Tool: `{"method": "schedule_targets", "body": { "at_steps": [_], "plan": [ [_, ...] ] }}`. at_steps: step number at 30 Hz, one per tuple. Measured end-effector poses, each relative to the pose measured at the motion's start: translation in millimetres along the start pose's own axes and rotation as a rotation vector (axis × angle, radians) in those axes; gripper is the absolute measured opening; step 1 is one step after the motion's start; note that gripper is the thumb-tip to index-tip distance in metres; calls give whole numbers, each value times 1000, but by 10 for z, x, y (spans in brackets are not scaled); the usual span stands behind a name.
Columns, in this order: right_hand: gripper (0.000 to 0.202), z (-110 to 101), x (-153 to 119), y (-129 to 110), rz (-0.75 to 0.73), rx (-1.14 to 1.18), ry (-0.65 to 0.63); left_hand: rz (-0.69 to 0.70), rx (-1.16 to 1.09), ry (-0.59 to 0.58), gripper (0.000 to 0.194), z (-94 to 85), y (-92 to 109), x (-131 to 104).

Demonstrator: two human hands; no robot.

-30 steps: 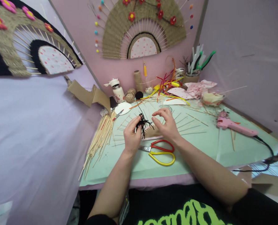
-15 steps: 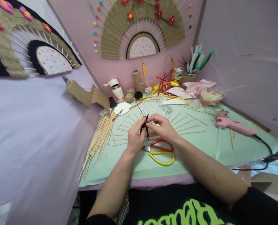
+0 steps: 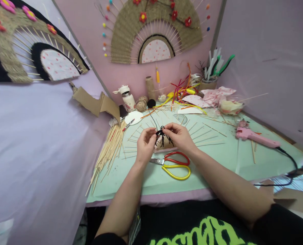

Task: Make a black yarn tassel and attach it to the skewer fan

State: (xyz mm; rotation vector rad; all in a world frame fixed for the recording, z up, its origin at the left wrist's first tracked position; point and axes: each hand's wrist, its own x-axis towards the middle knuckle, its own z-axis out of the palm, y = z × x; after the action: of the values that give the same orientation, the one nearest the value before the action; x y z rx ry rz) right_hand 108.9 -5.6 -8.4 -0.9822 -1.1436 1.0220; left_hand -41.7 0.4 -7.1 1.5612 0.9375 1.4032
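Black yarn [image 3: 162,133], pinched from 2 sides.
I grip it with the left hand [image 3: 145,144] and right hand [image 3: 180,137], set close together above the tabletop [image 3: 161,189], on the far side of the scissors [image 3: 163,163].

A pale green tabletop [image 3: 207,183] carries scissors [image 3: 164,166] at six o'clock, a heap of thin wooden sticks [image 3: 109,151] at nine, a white bottle [image 3: 128,101], a twine ball [image 3: 141,104] and a black yarn ball [image 3: 151,103] around eleven, dotted cloth [image 3: 219,96] at one and a pink glue gun [image 3: 260,138] at three; more sticks [image 3: 210,144] fan out around its centre.
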Motion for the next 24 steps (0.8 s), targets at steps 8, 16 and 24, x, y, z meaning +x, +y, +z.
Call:
{"method": "schedule_targets", "body": {
  "at_steps": [8, 16, 24],
  "plan": [
    [18, 27, -38, -11, -71, -127, -59, 175, 255, -4, 16, -12, 30, -5],
    [23, 31, -27, 18, -20, -52, -41, 468, 559, 6, 8, -38, 28, -24],
    [25, 3, 15, -48, -35, 38, 125, 599, 691, -103, 12, -37, 6, -52]
  ]
}}
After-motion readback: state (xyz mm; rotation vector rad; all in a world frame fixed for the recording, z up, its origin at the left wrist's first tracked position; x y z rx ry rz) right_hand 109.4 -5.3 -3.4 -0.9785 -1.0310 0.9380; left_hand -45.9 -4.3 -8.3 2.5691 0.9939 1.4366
